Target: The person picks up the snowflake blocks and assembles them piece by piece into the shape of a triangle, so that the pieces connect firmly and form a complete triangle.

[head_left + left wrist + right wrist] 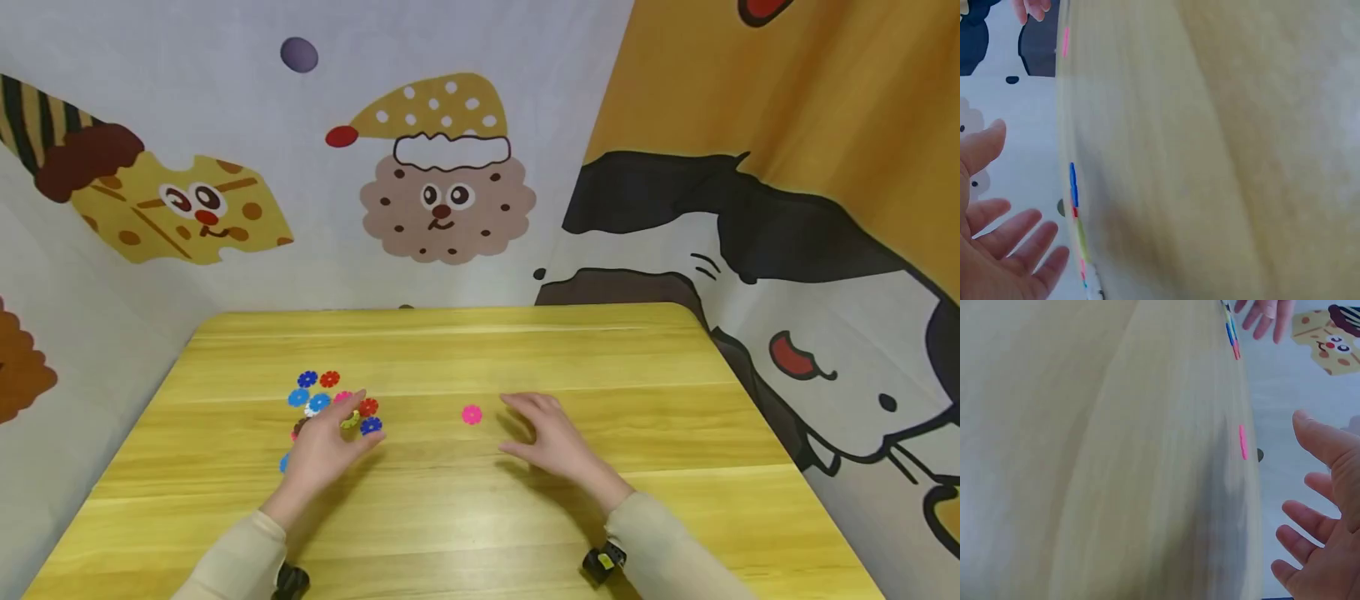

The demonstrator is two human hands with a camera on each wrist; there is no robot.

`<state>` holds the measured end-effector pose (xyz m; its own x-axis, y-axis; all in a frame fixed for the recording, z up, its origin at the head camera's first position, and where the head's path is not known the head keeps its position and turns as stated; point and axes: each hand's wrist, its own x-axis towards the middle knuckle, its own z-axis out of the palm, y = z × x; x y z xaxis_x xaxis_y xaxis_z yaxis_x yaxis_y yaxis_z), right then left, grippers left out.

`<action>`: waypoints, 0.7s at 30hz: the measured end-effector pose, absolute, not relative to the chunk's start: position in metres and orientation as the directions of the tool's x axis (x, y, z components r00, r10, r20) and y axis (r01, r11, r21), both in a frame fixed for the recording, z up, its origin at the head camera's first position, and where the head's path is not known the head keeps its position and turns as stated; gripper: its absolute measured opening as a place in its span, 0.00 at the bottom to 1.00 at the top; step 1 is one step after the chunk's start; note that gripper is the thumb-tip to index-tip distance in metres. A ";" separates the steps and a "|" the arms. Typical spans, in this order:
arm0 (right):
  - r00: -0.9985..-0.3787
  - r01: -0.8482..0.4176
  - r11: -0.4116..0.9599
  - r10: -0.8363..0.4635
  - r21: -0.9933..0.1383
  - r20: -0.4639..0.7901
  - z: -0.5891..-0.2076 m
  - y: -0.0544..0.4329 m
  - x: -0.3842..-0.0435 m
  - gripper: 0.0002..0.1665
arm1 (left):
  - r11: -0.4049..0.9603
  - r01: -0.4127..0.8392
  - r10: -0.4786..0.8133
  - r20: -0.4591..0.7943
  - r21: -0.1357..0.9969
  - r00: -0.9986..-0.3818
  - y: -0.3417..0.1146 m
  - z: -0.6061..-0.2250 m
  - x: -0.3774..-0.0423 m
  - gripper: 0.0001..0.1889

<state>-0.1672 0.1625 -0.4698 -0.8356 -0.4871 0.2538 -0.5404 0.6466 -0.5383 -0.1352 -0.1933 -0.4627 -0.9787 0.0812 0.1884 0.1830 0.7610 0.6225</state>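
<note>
In the head view my left hand (pixel 324 446) hovers over a loose group of small notched plastic discs, thumb and fingers spread and nothing between them. A dark blue disc (pixel 371 426) lies by its thumb, a red disc (pixel 368 407) just beyond. Light blue discs (pixel 298 397), another red disc (pixel 329 379) and a yellow disc (pixel 350 419) also belong to the group; the hand hides some of it. A single pink disc (pixel 472 414) lies flat at mid-table. To its right my right hand (pixel 558 442) is held above the wood, fingers apart and holding nothing.
The wood-grain table (pixel 450 517) has rounded far corners. A cloth backdrop (pixel 315 283) with cartoon prints stands behind and beside it. A dark wrist camera (pixel 602 563) sits at the right sleeve, another (pixel 291 581) at the left.
</note>
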 end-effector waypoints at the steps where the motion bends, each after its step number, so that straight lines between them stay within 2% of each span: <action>1: -0.840 -0.532 0.637 -0.480 -0.558 0.252 -0.471 0.161 -0.169 0.44 | 0.750 0.174 0.082 0.171 0.638 -0.982 -0.194 -0.463 -0.136 0.37; 5: -0.853 -0.502 0.616 -0.469 -0.607 0.229 -0.478 0.155 -0.177 0.42 | 0.710 0.150 0.089 0.123 0.688 -0.988 -0.196 -0.467 -0.140 0.33; 11: -0.849 -0.493 0.615 -0.495 -0.615 0.185 -0.488 0.145 -0.187 0.41 | 0.672 0.149 0.112 0.099 0.725 -0.989 -0.201 -0.473 -0.145 0.29; 21: -0.850 -0.477 0.621 -0.505 -0.622 0.148 -0.494 0.129 -0.194 0.39 | 0.708 0.196 0.147 0.129 0.678 -0.981 -0.209 -0.479 -0.155 0.19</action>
